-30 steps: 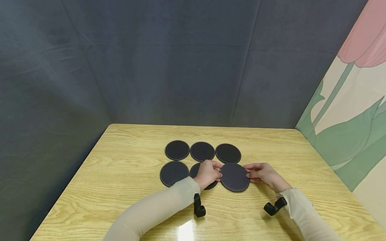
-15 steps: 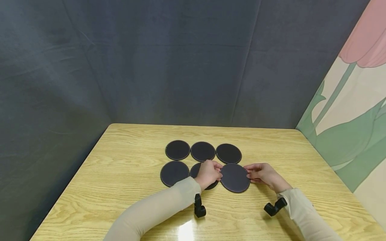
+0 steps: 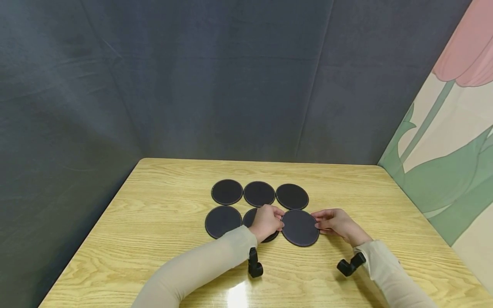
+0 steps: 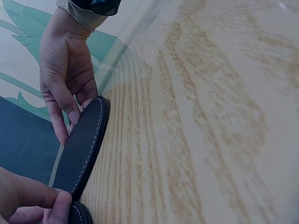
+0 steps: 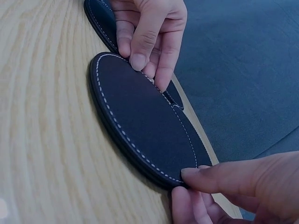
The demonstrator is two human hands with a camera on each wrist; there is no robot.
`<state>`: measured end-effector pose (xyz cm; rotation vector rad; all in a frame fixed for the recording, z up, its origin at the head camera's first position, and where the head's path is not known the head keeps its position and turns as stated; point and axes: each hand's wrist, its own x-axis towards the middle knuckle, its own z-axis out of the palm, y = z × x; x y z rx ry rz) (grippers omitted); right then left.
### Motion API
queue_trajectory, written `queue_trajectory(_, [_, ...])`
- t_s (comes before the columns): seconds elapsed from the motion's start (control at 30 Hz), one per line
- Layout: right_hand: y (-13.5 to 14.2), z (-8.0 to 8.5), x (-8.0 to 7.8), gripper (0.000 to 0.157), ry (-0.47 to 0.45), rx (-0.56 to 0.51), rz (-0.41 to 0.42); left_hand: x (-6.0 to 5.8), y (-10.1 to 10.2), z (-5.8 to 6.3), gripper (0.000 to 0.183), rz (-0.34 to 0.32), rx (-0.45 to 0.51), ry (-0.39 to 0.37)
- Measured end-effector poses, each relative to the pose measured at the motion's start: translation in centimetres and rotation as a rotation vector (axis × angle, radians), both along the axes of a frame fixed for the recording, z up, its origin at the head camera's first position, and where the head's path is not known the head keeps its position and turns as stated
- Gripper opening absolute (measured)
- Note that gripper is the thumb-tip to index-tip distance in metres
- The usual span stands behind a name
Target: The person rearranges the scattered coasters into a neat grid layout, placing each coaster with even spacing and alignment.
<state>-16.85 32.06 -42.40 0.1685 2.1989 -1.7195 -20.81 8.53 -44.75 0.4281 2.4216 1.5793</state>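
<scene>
A round black coaster [image 3: 300,227] with light stitching round its rim lies at the front right of two rows of like coasters. My left hand [image 3: 266,222] pinches its left edge, reaching over the front middle coaster [image 3: 248,217] and partly hiding it. At the opposite edge my right hand [image 3: 340,224] grips the rim. In the right wrist view the right thumb [image 5: 201,179] presses on top while the other fingers go to the rim's side and underneath. The left thumb [image 5: 140,59] touches the far rim there. The coaster seems slightly thick, perhaps stacked.
Behind stand the back left coaster [image 3: 227,191], back middle coaster [image 3: 259,193] and back right coaster [image 3: 292,196], side by side. The front left coaster [image 3: 223,222] completes the rows. All lie on a wooden table [image 3: 161,201], with a dark curtain [image 3: 231,85] behind and a flower-painted wall [image 3: 443,171] at right.
</scene>
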Motion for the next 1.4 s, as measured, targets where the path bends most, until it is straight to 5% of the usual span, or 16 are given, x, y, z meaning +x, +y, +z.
queue_trajectory(0.9, [-0.16,0.11,0.02,0.044,0.001,0.041,0.015,0.0,0.11,0.45,0.029,-0.035,-0.024,-0.027])
queue_trajectory(1.4, [0.19,-0.29,-0.01,0.04,0.015,0.085,0.029,-0.22,0.03,0.62,0.028,-0.048,0.048,-0.091])
